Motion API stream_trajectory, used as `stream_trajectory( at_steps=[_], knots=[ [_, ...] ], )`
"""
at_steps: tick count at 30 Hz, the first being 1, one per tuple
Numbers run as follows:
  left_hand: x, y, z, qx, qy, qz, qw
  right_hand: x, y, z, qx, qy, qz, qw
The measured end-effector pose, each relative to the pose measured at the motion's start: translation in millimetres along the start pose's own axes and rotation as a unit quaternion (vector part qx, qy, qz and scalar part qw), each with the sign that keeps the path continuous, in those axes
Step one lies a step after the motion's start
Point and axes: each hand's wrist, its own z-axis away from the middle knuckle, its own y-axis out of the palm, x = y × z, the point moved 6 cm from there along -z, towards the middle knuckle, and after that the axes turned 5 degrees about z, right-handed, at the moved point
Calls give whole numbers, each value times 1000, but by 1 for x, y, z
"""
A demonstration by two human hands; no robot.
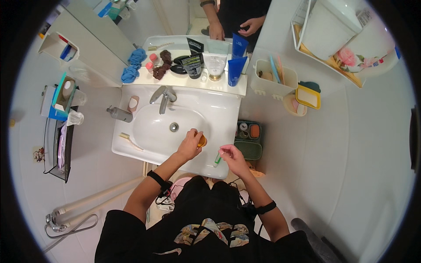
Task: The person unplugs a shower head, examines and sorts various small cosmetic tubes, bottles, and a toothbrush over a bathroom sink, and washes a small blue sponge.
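Note:
My left hand [189, 145] grips an amber cup [202, 141] above the right side of the white washbasin [154, 138]. My right hand [234, 158] is over the basin's right front corner. Its thumb and fingertips pinch the upper end of a small green-and-white tube-like item [217, 159], whose exact kind is unclear. A chrome faucet [163, 98] stands behind the bowl, and the drain [174, 127] shows in the bowl's bottom. On the front left rim lies a brush with a pale handle [131, 141].
A grey pump bottle [120, 114] and a soap bar [133, 103] sit on the basin's left. Several tubes, including a blue tube [236, 71], line the mirror shelf [144, 79]. A wall bin [274, 79] and green caddy [248, 149] are at right. A wire rack [67, 151] hangs left.

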Motion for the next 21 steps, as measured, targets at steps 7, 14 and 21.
stream_trajectory(
  at_steps=[7, 14, 21],
  knots=[
    [-11, -107, -17, -114, -3, 54, 992, 22, 20, -20, 33, -39, -4, 999],
    [21, -207, -27, -202, -8, 25, 979, 35, 39, -34, 45, -43, -8, 998],
    [83, -275, -41, -290, -52, -1, 956, 43, 53, -45, 52, -49, 22, 997]
  ],
)
